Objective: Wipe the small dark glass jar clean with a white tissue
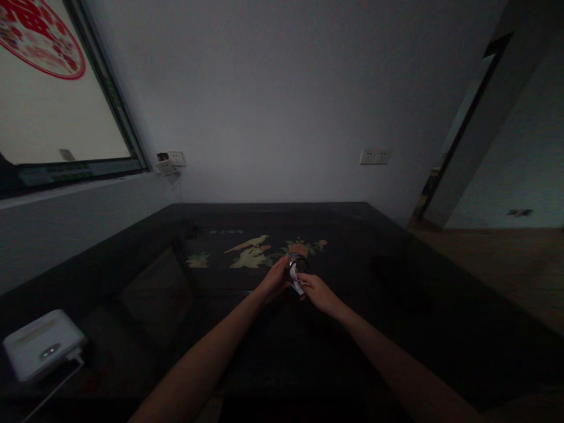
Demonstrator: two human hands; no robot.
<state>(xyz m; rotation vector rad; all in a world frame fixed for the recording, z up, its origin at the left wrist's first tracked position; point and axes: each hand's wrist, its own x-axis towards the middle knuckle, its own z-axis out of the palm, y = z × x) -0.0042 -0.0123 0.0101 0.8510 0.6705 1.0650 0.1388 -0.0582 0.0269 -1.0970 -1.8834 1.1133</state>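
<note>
Well, the biggest thing I see is the pale wall (264, 106), which stands up behind the worktop (264, 352). The worktop is black and shiny, and it spreads out wide in front of me. A brown floor (493, 264) shows to the right of the worktop. A bright window (48, 129) is up to the left of the worktop, and a round red picture (37, 35) shows on it. A bird and flower picture (251, 257) lies across the far half of the worktop. A white box (44, 343) sits on the near left part of the worktop, with a white cord (53, 390) plugged into it. Two wall sockets (374, 156) are side by side above the far right end of the worktop.

My left hand (277, 276) has its grip curled around a round shiny thing (301, 265). My right hand (321, 294) has a narrow grip, pinching a soft white piece (296, 284) against it. Both are over the middle of the worktop. It is too dark to tell if the white piece is cloth or paper.
</note>
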